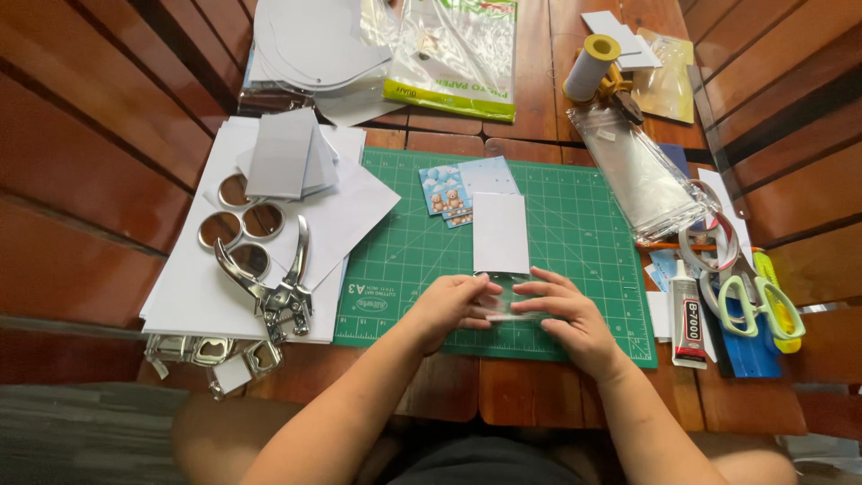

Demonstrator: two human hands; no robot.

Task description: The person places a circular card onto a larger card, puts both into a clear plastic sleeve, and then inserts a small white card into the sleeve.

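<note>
Both hands are pinching the same small clear plastic sleeve (505, 307) over the near edge of the green cutting mat (575, 224). The left hand (453, 307) is curled on its left end, and the right hand (564, 314) has fingers half bent on the right end. The sleeve is see-through and glossy; can't tell if anything's inside. Just beyond it lies a white card (500, 232), then some little bear-print cards (444, 190). A clear bag (639, 171) of more sleeves sits to the right, with a glue tube (689, 321) and green scissors (759, 305) nearby on the counter (539, 121). A metal hole punch (278, 287) is off to the left.
</note>
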